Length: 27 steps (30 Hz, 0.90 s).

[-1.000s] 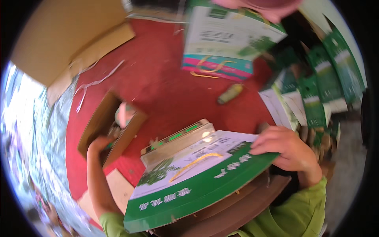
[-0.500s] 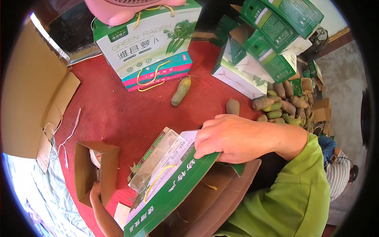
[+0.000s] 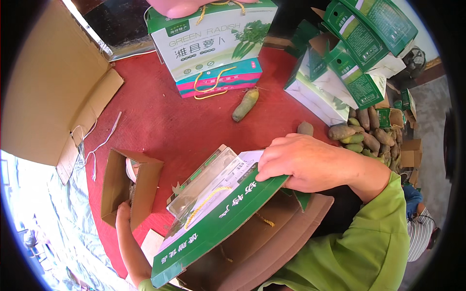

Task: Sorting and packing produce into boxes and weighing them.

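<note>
My right hand is closed around the far upper edge of an open green-and-white carton with yellow rope handles. The carton tilts toward me and its brown inside shows. My left hand grips the near wall of a small open cardboard box to the left, its fingertips partly hidden. Inside that box a round whitish item shows in part. A clear plastic case lies against the far side of the carton. Farther off, one green radish rests on the red surface.
Stacked gift boxes stand at the back, a pink plastic thing on top. More green cartons pile up at back right, beside a heap of radishes. A large cardboard sheet and white string are at left. Another person is at far right.
The whole view has shifted, so the scene sits farther right and higher. Both hands keep their places on the carton and the small box.
</note>
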Motion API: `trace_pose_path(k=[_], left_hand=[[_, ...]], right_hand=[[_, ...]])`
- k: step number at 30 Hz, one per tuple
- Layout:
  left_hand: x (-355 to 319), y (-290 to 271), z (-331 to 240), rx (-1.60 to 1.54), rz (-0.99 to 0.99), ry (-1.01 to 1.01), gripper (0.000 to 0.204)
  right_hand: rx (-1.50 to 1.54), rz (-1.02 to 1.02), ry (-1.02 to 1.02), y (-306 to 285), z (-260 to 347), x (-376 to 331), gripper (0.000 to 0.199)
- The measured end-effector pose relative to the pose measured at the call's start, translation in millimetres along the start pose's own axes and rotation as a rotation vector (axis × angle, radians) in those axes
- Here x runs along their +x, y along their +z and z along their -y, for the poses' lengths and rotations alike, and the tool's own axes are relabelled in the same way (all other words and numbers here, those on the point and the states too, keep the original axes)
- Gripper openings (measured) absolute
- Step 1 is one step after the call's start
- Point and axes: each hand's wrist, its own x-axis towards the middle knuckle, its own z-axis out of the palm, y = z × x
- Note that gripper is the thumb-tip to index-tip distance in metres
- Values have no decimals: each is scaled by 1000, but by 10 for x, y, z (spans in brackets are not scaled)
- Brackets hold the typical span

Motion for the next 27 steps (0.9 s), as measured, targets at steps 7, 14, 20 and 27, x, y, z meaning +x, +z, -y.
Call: trace_pose_path(k=[7,14,20,27], left_hand=[[-159,25,167,-23,-60,85,33],[-569,-181,77,197,-288,280,36],[-1641,-450,-413,-260,-655,303,31],[-3718,-366,-1659,-340,-968,466,33]], right_hand=[[-54,-16,16,47,-6,-79,28],[-83,-115,-24,168,-22,-130,26],[-171,-268,-2,175,-11,-267,38],[-273,-557,-94,228,155,-392,40]])
